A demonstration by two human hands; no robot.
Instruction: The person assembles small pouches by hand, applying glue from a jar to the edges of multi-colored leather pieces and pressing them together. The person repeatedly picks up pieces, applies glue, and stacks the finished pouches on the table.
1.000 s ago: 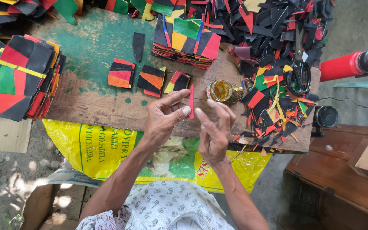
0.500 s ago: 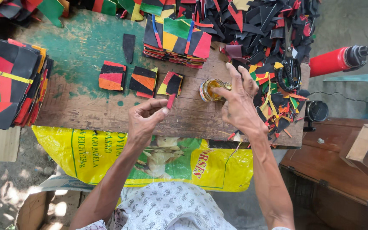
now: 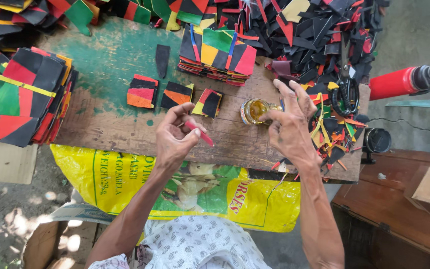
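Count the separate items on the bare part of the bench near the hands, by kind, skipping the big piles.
Small patchwork stacks, red, orange, black and yellow: 3
Black strip lying alone: 1
Open tin of yellowish glue: 1
Red strip pinched in the left hand: 1
Scissors: 1
Total: 7

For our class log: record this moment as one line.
left hand: pinches red strip | right hand: at open glue jar | wooden board
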